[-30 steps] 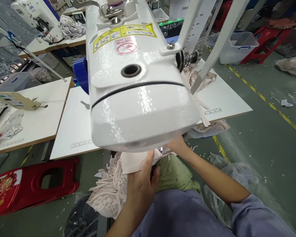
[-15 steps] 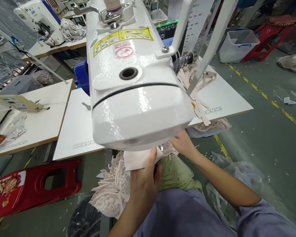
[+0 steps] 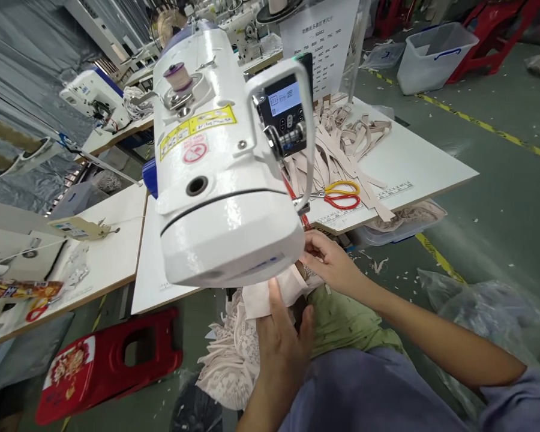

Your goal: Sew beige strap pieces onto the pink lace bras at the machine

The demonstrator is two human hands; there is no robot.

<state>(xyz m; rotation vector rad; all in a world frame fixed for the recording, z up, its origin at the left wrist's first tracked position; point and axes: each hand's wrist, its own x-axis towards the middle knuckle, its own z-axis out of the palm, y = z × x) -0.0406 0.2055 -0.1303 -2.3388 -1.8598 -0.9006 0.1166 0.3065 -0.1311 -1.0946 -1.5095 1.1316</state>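
A beige bra (image 3: 270, 297) with a smooth band and lace lies below the head of a white sewing machine (image 3: 225, 234). My left hand (image 3: 281, 345) holds its near side, index finger along the fabric and thumb apart. At the bra's right end, my right hand (image 3: 330, 261) pinches the material with bent fingers; the fingertips are partly hidden by the machine head. The needle area is out of sight behind that head. Against my left hand hangs a bunch of beige lace bras (image 3: 231, 363).
Yellow-and-red scissors (image 3: 342, 195) and beige straps (image 3: 337, 150) lie on the white table (image 3: 427, 162) at right. A lit control panel (image 3: 285, 99) stands behind the machine. Below are a red stool (image 3: 112, 360) and a plastic bin (image 3: 405, 225). Plastic sheeting (image 3: 486, 318) covers floor at right.
My view has shifted back and left, so the scissors and control panel show fully. Both hands stay on the bra, my right hand's fingers now more bent at its edge.
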